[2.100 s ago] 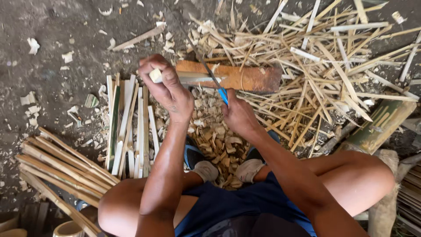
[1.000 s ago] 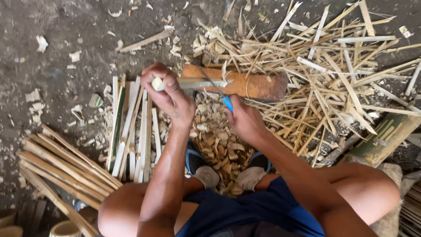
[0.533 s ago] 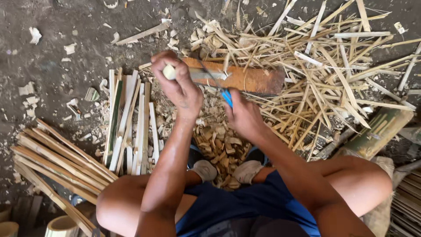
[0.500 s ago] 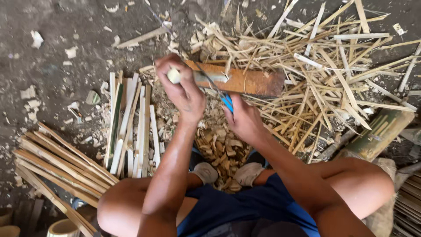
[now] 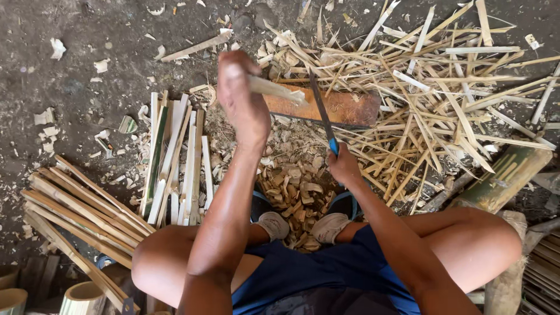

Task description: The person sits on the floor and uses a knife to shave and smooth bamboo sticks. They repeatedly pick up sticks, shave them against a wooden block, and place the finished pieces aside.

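Observation:
My left hand point(image 5: 242, 99) is raised and gripping a pale bamboo strip point(image 5: 279, 90) that sticks out to the right over a reddish-brown wooden chopping block point(image 5: 344, 108). In my right hand point(image 5: 343, 166) is a knife with a blue handle, and its dark blade point(image 5: 320, 107) points away from me across the block, just right of the strip's end. I sit cross-legged, with a heap of small bamboo offcuts point(image 5: 294, 189) between my feet.
Split bamboo slats point(image 5: 175, 157) lie in a row to the left of my arm. Longer bamboo sticks point(image 5: 76, 210) are piled at the lower left. A tangle of thin bamboo splinters point(image 5: 443, 99) covers the ground at right, beside a green bamboo section point(image 5: 507, 178).
My left hand has lifted the bamboo strip up and away from the block. The knife has drawn back, its blade now standing free beside the strip.

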